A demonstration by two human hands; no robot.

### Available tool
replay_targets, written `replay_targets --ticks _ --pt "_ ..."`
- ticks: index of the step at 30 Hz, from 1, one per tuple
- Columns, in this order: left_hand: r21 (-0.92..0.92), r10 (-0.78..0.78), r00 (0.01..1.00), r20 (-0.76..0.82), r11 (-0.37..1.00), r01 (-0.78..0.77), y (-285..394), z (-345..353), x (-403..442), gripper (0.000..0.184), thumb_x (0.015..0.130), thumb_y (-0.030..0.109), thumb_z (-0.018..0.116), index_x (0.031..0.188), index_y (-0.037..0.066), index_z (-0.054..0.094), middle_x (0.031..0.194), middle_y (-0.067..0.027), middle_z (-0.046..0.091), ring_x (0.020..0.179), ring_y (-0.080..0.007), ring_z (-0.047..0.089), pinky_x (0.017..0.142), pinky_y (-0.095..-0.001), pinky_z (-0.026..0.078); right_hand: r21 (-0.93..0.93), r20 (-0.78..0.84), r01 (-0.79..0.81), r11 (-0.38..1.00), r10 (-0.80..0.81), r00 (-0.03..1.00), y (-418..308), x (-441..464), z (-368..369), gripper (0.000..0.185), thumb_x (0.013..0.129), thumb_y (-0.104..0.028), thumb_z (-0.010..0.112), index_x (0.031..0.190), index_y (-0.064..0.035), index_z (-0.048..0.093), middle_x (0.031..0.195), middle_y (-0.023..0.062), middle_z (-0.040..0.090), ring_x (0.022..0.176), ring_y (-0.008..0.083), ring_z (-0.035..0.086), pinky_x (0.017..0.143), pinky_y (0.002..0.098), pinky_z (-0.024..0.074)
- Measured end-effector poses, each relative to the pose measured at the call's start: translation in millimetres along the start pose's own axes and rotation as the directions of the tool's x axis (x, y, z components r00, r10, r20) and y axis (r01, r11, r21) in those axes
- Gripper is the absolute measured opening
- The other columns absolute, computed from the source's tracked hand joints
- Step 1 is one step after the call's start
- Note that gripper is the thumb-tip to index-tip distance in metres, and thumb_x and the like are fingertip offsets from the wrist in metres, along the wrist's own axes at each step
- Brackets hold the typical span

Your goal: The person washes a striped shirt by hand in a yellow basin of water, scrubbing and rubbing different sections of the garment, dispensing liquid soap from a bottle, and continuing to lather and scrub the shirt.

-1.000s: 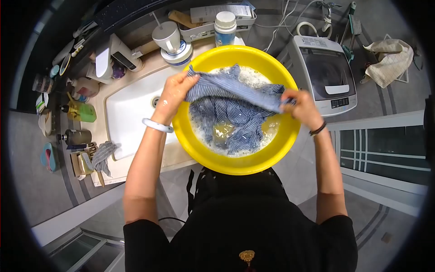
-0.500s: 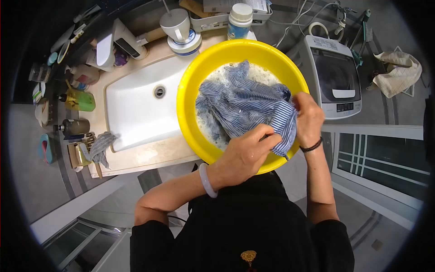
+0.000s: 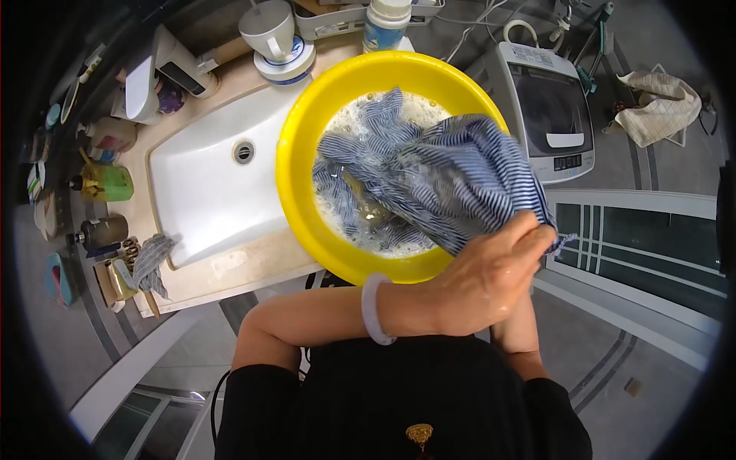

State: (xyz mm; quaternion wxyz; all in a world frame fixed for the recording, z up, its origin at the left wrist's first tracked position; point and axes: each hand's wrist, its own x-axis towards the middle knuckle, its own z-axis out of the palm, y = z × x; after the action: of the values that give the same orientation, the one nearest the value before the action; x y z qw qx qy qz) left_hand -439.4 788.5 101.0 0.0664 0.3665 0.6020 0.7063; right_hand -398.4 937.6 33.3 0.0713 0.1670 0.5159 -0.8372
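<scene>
A wet blue-and-white striped cloth (image 3: 468,172), likely a garment, lies partly in soapy water inside a yellow basin (image 3: 295,207). Its right side is stretched up and over the basin's right rim. My left hand (image 3: 494,272), with a pale bangle (image 3: 376,308) at the wrist, is closed on the cloth's lifted end, past the rim. Behind it, my right forearm (image 3: 517,333) shows, but the right hand's fingers are hidden by the left hand and the cloth.
A white sink (image 3: 207,184) adjoins the basin on the left, with bottles such as a green one (image 3: 115,184) along the counter. A cup (image 3: 268,31) and a white jar (image 3: 386,27) stand behind. To the right is a washing machine (image 3: 544,107).
My left hand has moved right, drawing the cloth up and across the basin's rim. My right hand has dropped from the cloth's upper side to behind the left. The view has shifted slightly.
</scene>
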Motion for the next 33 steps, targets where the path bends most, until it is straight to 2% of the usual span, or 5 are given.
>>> replay_targets --ticks 8,11,16,24,33 --pt "-0.13 -0.129 0.94 0.317 0.975 0.178 -2 20 -13 0.036 0.081 -0.002 0.055 0.116 -0.005 0.049 0.103 -0.0177 0.05 0.087 -0.0313 0.056 0.073 -0.0357 0.047 -0.001 -0.008 0.008 1.0 -0.008 1.0 12 -42 -3 0.034 0.086 -0.02 0.059 0.11 0.004 0.058 0.097 0.0088 0.063 0.08 0.0176 0.06 0.074 0.0257 0.0503" --pt "-0.016 0.053 0.997 0.05 0.999 -0.052 -3 -21 -5 0.03 0.08 -0.003 0.057 0.11 -0.002 0.055 0.104 -0.0171 0.054 0.087 -0.0281 0.058 0.073 -0.0325 0.049 -0.024 -0.011 0.037 0.999 -0.037 0.999 -12 56 21 0.034 0.087 -0.02 0.059 0.11 0.004 0.058 0.097 0.0089 0.063 0.08 0.0176 0.06 0.075 0.0258 0.0502" --pt "0.303 -0.107 0.924 -0.366 0.926 0.227 -32 -110 -14 0.027 0.076 -0.003 0.062 0.103 0.0 0.058 0.101 -0.0107 0.057 0.088 -0.0191 0.056 0.077 -0.0276 0.046 -0.044 -0.002 0.071 0.996 -0.071 0.997 -31 44 5 0.034 0.087 -0.02 0.059 0.11 0.004 0.057 0.098 0.0091 0.063 0.081 0.0177 0.06 0.075 0.0258 0.05" --pt "0.443 0.136 0.956 -0.261 0.897 -0.006 -21 -123 2 0.028 0.074 0.007 0.067 0.098 -0.003 0.059 0.098 -0.0133 0.059 0.089 -0.0266 0.059 0.073 -0.0313 0.047 -0.1 0.029 0.124 0.987 -0.121 0.992 -82 26 -33 0.035 0.087 -0.021 0.059 0.111 0.004 0.057 0.099 0.0094 0.062 0.082 0.0177 0.059 0.076 0.026 0.0498" --pt "-0.325 -0.397 0.761 -0.513 0.91 0.256 -45 -156 -43 0.018 0.089 0.012 0.055 0.093 -0.003 0.063 0.089 -0.0036 0.062 0.083 -0.0092 0.055 0.079 -0.0218 0.042 -0.077 -0.009 0.151 0.986 -0.152 0.988 -47 50 19 0.035 0.087 -0.021 0.059 0.111 0.004 0.057 0.1 0.0097 0.062 0.083 0.0178 0.059 0.076 0.0261 0.0494"
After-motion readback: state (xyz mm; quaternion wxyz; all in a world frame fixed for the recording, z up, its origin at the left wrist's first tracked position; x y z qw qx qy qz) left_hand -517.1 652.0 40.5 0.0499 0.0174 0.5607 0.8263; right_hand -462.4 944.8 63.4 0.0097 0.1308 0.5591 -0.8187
